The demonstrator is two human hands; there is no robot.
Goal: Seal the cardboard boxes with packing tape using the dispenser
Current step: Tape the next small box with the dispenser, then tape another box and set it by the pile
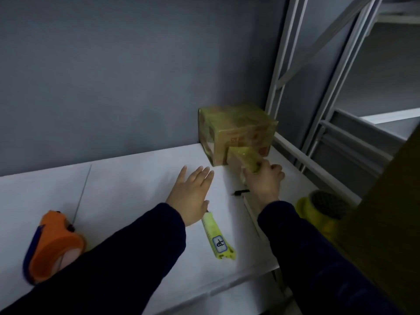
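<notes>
The right hand (263, 178) pinches the end of a yellowish strip of tape (244, 156) between curled fingers. The strip runs from the hand to the front of the cardboard box (236, 130). The box stands just beyond the hand, on the white tabletop (127, 189), against the grey wall. The left hand (192, 196) is spread flat with straight fingers, beside the right hand. Its heel covers the tip of a yellow utility knife (216, 237). The orange tape dispenser (54, 244) lies well to the left of the left hand, by the forearm. A yellow roll of tape (318, 212) sits just right of the right wrist, and a small black object (241, 192) lies just left of it.
</notes>
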